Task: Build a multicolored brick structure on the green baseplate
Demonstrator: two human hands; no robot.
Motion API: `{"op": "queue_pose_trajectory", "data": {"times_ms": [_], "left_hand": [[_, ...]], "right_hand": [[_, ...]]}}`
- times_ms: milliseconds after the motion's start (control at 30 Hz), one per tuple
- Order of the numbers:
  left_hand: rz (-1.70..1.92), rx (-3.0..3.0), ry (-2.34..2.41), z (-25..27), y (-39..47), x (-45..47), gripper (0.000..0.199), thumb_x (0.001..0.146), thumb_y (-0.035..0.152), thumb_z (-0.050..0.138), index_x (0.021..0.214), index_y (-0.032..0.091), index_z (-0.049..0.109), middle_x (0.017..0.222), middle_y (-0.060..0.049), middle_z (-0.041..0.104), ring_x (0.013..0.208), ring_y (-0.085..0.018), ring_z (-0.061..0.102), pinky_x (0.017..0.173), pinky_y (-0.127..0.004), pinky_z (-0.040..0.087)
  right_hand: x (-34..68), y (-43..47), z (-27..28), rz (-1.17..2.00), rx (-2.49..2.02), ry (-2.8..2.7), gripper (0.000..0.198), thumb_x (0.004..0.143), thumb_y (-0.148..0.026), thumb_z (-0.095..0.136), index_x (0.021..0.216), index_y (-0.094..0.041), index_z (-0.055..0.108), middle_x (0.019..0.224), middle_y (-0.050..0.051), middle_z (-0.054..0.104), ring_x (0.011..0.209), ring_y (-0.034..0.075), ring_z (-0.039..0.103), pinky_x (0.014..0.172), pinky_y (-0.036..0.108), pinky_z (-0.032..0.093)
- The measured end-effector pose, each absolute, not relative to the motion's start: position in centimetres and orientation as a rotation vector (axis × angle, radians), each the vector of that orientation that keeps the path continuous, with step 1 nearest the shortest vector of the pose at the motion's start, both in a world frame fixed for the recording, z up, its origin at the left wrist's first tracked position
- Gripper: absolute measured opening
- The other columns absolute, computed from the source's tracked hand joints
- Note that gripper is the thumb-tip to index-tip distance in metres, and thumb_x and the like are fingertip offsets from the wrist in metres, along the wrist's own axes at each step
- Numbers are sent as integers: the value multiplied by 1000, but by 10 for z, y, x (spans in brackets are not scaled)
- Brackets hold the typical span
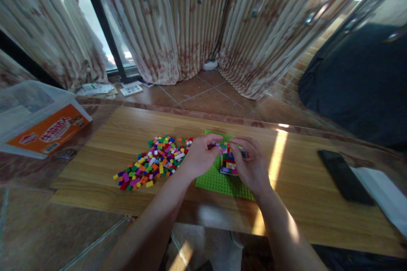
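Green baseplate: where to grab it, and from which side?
Probably pinch the bare near-left corner of the green baseplate, low from the near side. It lies flat on the table, so its thin edge is the likeliest hold, and the brick build sits clear of that corner.

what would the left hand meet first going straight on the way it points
The left hand would probably meet the colourful brick build near its fingertips; depth is unclear, so they may be touching.
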State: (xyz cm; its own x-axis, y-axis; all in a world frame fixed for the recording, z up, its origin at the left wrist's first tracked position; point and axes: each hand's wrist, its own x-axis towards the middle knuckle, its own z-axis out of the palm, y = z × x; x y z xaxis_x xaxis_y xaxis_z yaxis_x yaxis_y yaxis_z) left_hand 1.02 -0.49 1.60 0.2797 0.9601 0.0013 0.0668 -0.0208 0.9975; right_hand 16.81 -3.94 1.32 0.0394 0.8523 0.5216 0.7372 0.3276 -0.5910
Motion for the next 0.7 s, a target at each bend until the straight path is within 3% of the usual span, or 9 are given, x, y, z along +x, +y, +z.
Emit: {"op": "queue_pose_trajectory", "data": {"times_ms": [200, 700], "left_hand": [[997, 1413, 969, 14, -6, 12, 32, 77, 6, 57, 105, 15, 69, 101, -7, 74, 89, -15, 68, 86, -30, 54], [1047, 1622, 1076, 15, -11, 18, 19, 82, 18, 57, 94, 15, 71, 84, -5, 72, 78, -15, 65, 74, -26, 53]], "right_hand": [[168, -40, 14, 193, -1407, -1775, 19, 93, -34, 53, 93, -27, 70, 101, 6, 69, 99, 24, 62, 89, 46, 47], [160, -43, 17, 307, -1447, -1657, 16, 91, -30, 54, 86, -23, 68, 92, 5, 69, 89, 21, 63, 83, 40, 50]]}}
